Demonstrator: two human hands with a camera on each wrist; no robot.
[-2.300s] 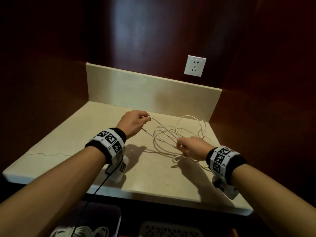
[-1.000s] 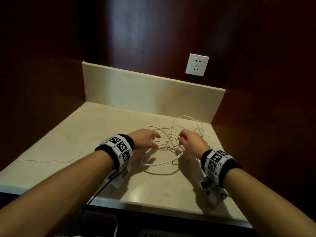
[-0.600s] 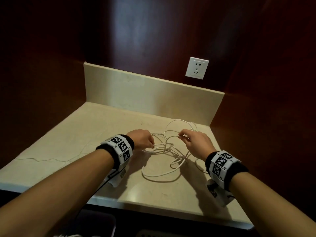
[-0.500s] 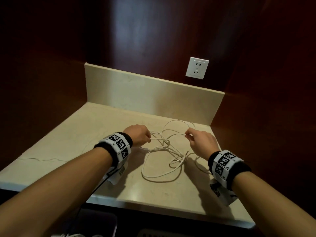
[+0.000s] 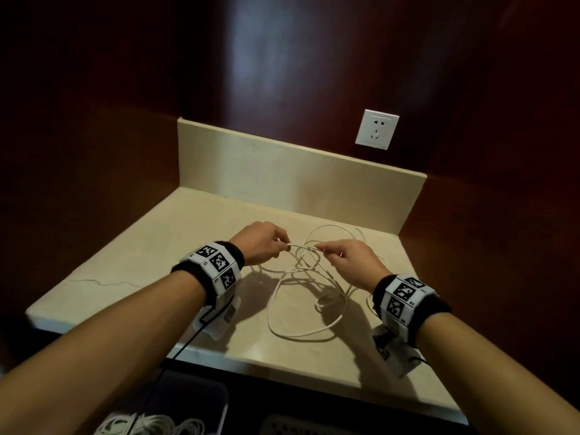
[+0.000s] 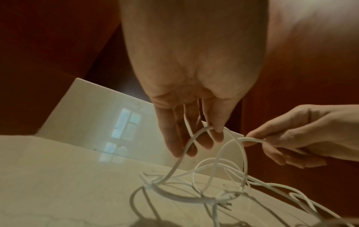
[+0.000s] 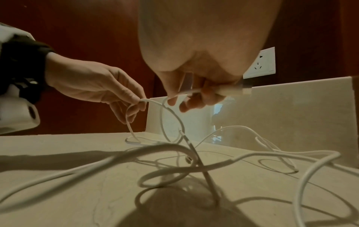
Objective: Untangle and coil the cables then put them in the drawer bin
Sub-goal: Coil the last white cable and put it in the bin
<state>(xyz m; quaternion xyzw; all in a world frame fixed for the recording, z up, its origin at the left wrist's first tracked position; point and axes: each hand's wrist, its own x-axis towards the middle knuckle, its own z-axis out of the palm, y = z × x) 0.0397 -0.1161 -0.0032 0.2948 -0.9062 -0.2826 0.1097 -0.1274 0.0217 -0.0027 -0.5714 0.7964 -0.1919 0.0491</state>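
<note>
You face dark red-brown wood walls (image 5: 282, 73), beige stone countertop (image 5: 157, 265), matching backsplash (image 5: 282, 177), white wall socket (image 5: 377, 129) at 1 o'clock

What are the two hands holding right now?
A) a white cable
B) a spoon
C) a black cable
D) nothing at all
A: the left hand and the right hand each pinch a stretch of the white cable above the countertop, while the rest of it lies there in tangled loops.
</note>
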